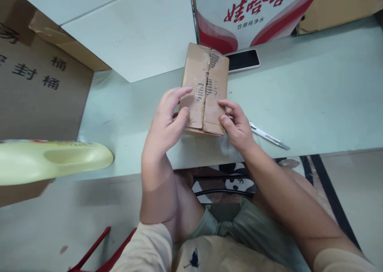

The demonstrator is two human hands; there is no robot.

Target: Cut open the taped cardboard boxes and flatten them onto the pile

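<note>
A small brown cardboard box (194,70) sits on the pale green tabletop, its two top flaps meeting along a slightly gaping, worn seam. Over its left edge, my left hand (166,122) has its index finger and thumb spread apart, close to or touching the cardboard; its other fingers are partly hidden. At the near right corner, the thumb and fingers of my right hand (237,128) grip the box's edge. A white utility knife (271,137) lies on the table just right of that hand, one end hidden behind it.
A phone (244,60) lies behind the box, before a white-and-red carton (257,16). White panels (134,36) stand at the back left. Further left are a large printed carton (36,84) and a yellow jug (68,162). The table's near edge runs below my hands.
</note>
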